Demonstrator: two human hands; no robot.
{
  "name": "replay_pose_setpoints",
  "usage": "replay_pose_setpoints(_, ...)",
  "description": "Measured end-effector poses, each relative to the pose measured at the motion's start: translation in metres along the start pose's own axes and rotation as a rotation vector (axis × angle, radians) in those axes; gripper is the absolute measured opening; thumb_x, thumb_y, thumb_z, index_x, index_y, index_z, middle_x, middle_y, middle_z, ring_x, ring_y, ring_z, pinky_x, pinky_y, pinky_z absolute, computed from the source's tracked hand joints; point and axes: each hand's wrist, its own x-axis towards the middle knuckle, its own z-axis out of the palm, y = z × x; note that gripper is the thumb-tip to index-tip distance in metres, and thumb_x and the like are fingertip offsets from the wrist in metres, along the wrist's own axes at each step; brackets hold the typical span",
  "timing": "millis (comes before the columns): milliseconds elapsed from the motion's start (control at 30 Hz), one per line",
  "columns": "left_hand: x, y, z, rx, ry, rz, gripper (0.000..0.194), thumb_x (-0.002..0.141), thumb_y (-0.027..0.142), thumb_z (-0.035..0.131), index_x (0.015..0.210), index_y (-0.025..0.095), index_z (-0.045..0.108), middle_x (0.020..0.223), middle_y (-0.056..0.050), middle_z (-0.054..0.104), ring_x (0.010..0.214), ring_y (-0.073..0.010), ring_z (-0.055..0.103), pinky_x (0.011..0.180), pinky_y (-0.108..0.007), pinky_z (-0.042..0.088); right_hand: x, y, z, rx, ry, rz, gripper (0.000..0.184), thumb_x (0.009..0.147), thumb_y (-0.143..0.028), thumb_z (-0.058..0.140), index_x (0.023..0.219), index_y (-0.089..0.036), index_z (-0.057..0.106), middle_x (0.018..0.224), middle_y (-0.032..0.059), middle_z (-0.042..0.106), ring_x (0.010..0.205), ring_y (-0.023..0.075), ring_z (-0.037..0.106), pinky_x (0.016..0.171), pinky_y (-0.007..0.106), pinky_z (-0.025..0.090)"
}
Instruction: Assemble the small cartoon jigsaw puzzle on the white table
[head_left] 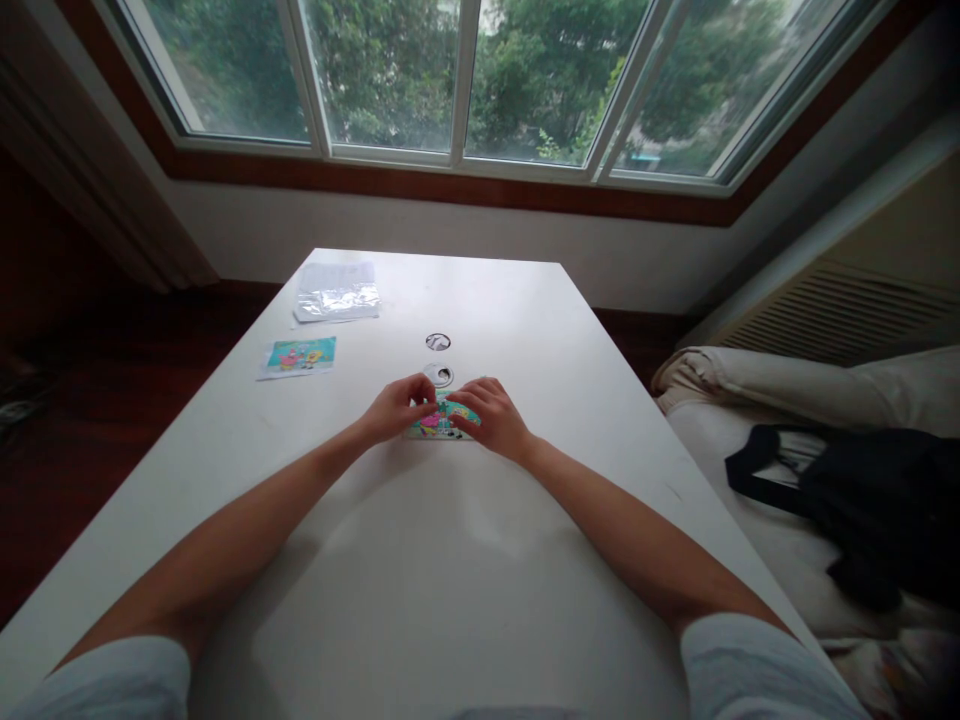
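A small cartoon picture (442,425), mostly turquoise with pink and yellow figures, lies flat on the white table (450,560). Over its left part, my left hand (401,408) has curled fingers, thumb and fingertips close together. Whatever may be between them is too small to make out. From the right, my right hand (499,418) rests on the picture with fingers stretched and thumb apart, covering its right part. Just beyond the hands lies a round black-and-white sticker-like piece (441,376). Farther off is a second round black-and-white piece (438,342).
To the left lies a paper sheet (301,355) printed with a similar cartoon scene. Behind it, a clear plastic sleeve (337,292) rests on white paper at the table's far left corner. A dark bag (885,490) sits on the pale sofa (772,385) at right.
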Motion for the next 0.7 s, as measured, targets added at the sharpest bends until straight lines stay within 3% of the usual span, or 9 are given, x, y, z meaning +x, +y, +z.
replay_pose_setpoints(233, -0.001, 0.002, 0.008, -0.082, -0.03, -0.034, 0.017, 0.081, 0.032, 0.073, 0.084, 0.018, 0.063, 0.073, 0.002, 0.06, 0.067, -0.012, 0.051, 0.062, -0.026, 0.041, 0.001, 0.003, 0.0, 0.016, -0.016, -0.026, 0.024, 0.1, -0.046, 0.057, 0.113, -0.03, 0.07, 0.106, 0.0063, 0.072, 0.106, 0.0263, 0.06, 0.099, 0.046, 0.043)
replay_pose_setpoints(467, -0.001, -0.002, 0.012, -0.121, -0.055, -0.038, 0.022, 0.082, 0.036, 0.072, 0.085, 0.017, 0.062, 0.074, 0.002, 0.059, 0.066, -0.0108, 0.05, 0.062, -0.024, 0.039, -0.001, 0.004, 0.0, -0.044, 0.016, -0.146, 0.02, 0.099, -0.038, 0.061, 0.115, -0.027, 0.068, 0.106, 0.006, 0.073, 0.107, 0.0254, 0.06, 0.097, 0.045, 0.043)
replay_pose_setpoints(567, -0.002, -0.003, 0.013, -0.057, -0.035, -0.03, 0.02, 0.085, 0.035, 0.069, 0.087, 0.017, 0.061, 0.074, 0.003, 0.059, 0.067, -0.0109, 0.05, 0.062, -0.023, 0.04, -0.002, 0.007, -0.001, -0.058, 0.033, -0.184, 0.02, 0.098, -0.038, 0.063, 0.113, -0.025, 0.068, 0.104, 0.0065, 0.072, 0.106, 0.0253, 0.06, 0.096, 0.045, 0.043)
replay_pose_setpoints(700, -0.002, -0.001, 0.014, 0.182, 0.001, 0.015, 0.011, 0.091, 0.029, 0.061, 0.093, 0.019, 0.064, 0.082, 0.0, 0.063, 0.074, -0.0138, 0.056, 0.069, -0.026, 0.044, -0.003, 0.015, -0.002, -0.081, 0.036, -0.126, 0.021, 0.098, -0.04, 0.064, 0.11, -0.024, 0.068, 0.104, 0.0072, 0.071, 0.105, 0.0251, 0.06, 0.097, 0.045, 0.043)
